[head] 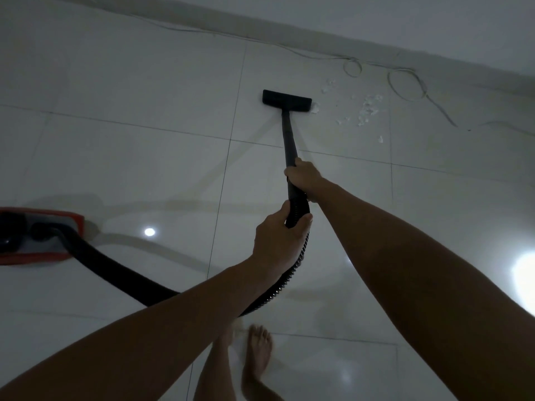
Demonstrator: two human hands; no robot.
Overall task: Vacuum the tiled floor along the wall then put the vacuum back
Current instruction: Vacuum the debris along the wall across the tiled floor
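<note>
Both arms reach out: right hand (pixel 304 176) grips the black wand (pixel 288 140), left hand (pixel 279 227) clamps the ribbed hose (pixel 289 273), nozzle (pixel 286 98) beside white scraps (pixel 367 110). No readable writing.

Dim, grey-toned picture; overhead lights glare off the glossy white tiled floor (pixel 162 157) at lower left and right edge; wide-angle bending at edges.

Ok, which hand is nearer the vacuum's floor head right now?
Right. The right hand grips the wand partway down, closer to the floor head. The left hand holds the hose end behind it, farther back.
</note>
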